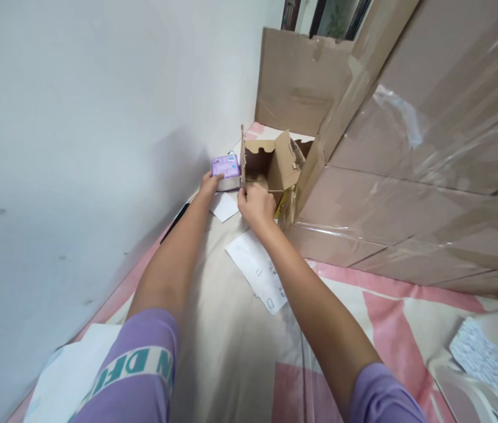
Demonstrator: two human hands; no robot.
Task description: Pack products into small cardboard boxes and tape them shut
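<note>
A narrow corridor of bed cover [231,352] runs forward between a white wall [76,147] on the left and a tall stack of taped cardboard cartons [407,164] on the right. At its far end a small open cardboard box [270,164] blocks the way, its torn flaps standing up — a purple packet [226,167] fills the gap between box and wall. Loose paper sheets [257,270] lie flat in the corridor. Behind the box, another carton [297,82] seems to close off the corner.

Both arms stretched fwd, L hand [209,185] & R hand [255,205] fingers curled
</note>
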